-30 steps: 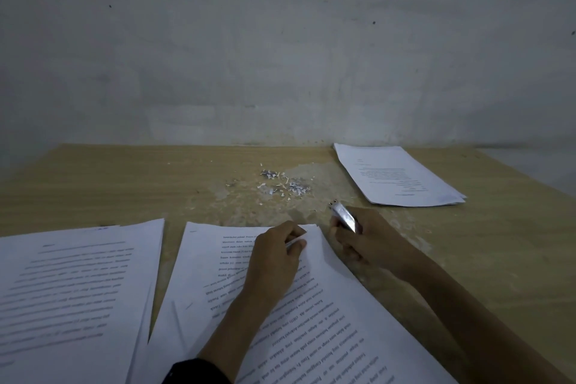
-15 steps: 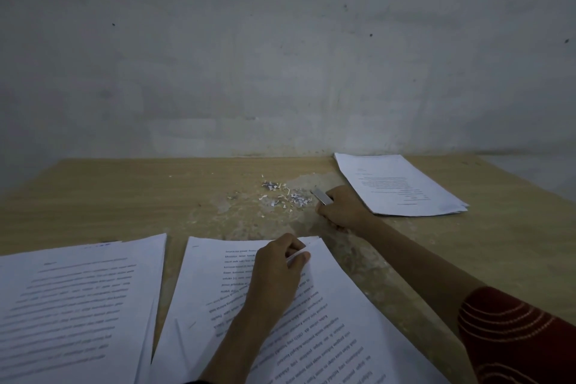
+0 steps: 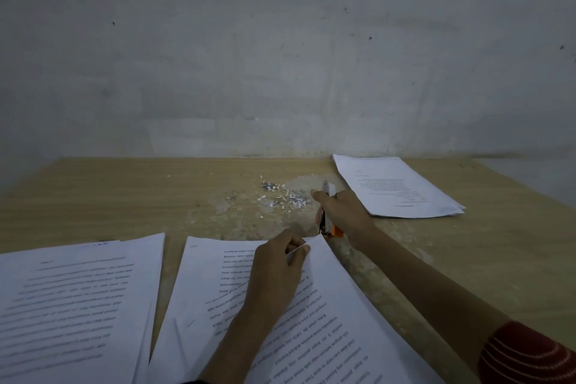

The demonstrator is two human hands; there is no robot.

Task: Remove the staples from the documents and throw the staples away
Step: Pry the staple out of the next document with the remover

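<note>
A printed document (image 3: 318,315) lies in front of me on the wooden table (image 3: 124,196). My left hand (image 3: 274,271) pinches a lifted sheet near its top right corner. My right hand (image 3: 346,212) grips a silver and orange staple remover (image 3: 325,215), held upright just beyond that corner. A small pile of pulled staples and paper scraps (image 3: 280,196) lies on the table to the left of my right hand, whose forefinger points towards it.
A second stack of printed pages (image 3: 68,305) lies at the near left. A third stack (image 3: 396,184) sits at the far right by the grey wall (image 3: 280,56). The table's right edge runs diagonally past that stack.
My right hand went out to the staple pile with the remover, then came back towards the document's corner with the tool turned upright. My left hand kept its pinch on the sheet.
</note>
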